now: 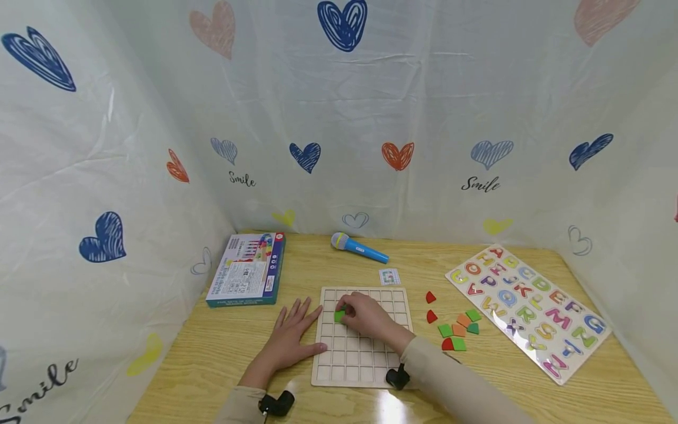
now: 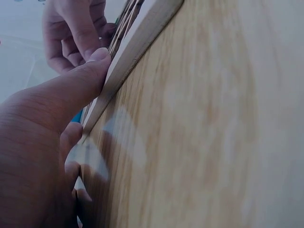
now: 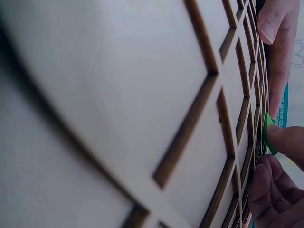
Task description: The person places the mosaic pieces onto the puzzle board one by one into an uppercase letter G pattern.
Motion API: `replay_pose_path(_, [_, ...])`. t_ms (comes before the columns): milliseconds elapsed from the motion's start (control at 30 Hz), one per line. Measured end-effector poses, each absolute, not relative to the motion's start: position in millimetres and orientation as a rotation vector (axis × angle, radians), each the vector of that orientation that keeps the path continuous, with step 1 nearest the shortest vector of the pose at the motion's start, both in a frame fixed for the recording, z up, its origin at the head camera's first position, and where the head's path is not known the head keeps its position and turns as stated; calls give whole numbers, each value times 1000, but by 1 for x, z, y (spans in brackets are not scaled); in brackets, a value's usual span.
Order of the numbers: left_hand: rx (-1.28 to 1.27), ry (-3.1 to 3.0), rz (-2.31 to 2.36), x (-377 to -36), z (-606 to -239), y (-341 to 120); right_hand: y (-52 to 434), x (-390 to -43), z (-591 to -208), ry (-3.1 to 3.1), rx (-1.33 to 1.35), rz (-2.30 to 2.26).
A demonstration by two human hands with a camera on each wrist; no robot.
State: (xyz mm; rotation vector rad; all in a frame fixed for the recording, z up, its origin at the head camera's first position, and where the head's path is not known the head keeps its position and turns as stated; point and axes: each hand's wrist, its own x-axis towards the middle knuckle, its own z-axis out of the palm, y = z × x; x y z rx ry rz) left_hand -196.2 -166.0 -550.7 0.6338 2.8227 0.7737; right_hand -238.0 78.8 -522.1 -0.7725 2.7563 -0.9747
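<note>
A pale wooden grid board (image 1: pixel 354 365) lies on the table in front of me. My right hand (image 1: pixel 364 315) pinches a green tile (image 1: pixel 339 316) over a cell near the board's upper left; the right wrist view shows the green tile (image 3: pixel 268 133) between my fingertips (image 3: pixel 285 140), close over the grid board (image 3: pixel 142 95). My left hand (image 1: pixel 292 335) lies flat on the table with its thumb along the board's left edge. In the left wrist view the thumb (image 2: pixel 80 80) presses against the grid board's rim (image 2: pixel 137 42).
Loose red, green and orange tiles (image 1: pixel 454 328) lie right of the board. An alphabet puzzle (image 1: pixel 527 309) sits at the far right, a game box (image 1: pixel 247 269) at the back left, a blue toy microphone (image 1: pixel 359 248) and a small card (image 1: pixel 389 276) behind the board. Heart-printed sheets wall the table.
</note>
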Motion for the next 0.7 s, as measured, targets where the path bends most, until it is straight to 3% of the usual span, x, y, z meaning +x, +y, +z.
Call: replay_pose_path(700, [630,2831,772,-196,-550,-165,104,-235,-520,2656,-835,-1083])
